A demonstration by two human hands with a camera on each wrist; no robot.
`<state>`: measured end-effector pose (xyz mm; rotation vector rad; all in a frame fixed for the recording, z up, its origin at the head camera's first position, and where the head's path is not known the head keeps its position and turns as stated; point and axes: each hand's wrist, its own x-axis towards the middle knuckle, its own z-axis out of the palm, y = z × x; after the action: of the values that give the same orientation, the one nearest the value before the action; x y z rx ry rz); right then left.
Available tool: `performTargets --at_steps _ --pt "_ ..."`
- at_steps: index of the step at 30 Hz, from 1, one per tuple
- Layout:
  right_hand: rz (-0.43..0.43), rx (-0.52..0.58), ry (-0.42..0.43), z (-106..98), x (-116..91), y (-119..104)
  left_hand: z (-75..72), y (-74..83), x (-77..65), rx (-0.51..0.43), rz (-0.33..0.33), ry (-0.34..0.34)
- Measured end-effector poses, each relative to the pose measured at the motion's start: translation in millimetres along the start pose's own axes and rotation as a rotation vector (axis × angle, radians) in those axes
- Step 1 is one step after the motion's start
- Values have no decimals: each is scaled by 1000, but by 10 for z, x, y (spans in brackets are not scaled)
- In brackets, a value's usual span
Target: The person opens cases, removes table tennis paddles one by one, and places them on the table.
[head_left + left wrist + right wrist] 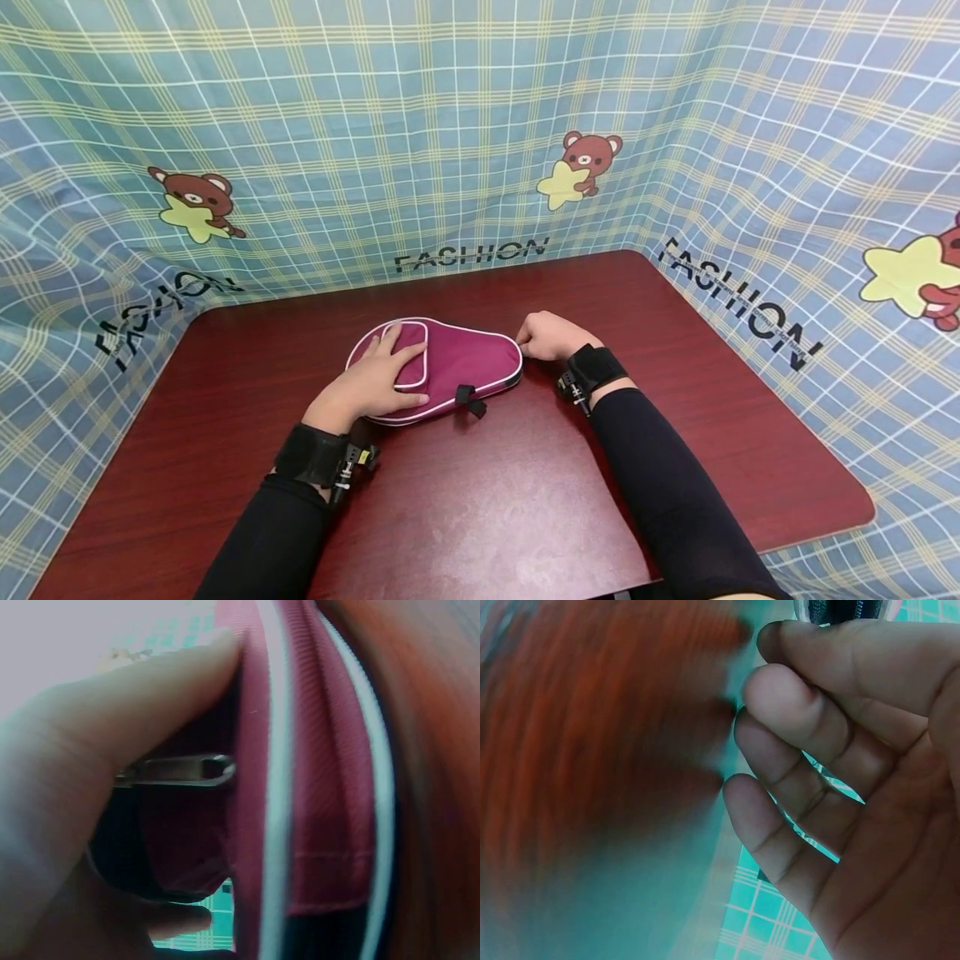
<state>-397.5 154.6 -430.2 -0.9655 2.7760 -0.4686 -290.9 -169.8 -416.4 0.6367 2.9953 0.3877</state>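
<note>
A magenta table tennis racket case point(472, 354) with white piping lies flat, its narrow end to the right. My left hand point(378, 375) rests on the round end over the pocket, fingers spread. In the left wrist view its thumb point(172, 694) touches the case near the piping, and a metal zipper pull point(187, 770) shows under the hand. My right hand point(551, 336) is at the narrow end with bent fingers. In the right wrist view the thumb lies near the forefinger by the case's dark zipper point(844, 609); anything between those fingertips is hidden.
The case lies on a dark red wooden table point(450, 517) with rounded corners. A short black strap point(470, 402) sticks out from the case's near side. Blue checked cloth point(480, 150) hangs behind the table and along both sides.
</note>
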Motion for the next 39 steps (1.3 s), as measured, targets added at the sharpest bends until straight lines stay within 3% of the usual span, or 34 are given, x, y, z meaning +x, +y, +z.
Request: performTargets --at_steps 6,16,39 --pt "5 -23 12 6 8 -2 20 25 22 67 18 5" --pt "25 -21 18 7 3 8 51 119 43 130 -57 0" --pt "160 -137 -138 -128 -129 -263 60 147 27 121 -96 3"
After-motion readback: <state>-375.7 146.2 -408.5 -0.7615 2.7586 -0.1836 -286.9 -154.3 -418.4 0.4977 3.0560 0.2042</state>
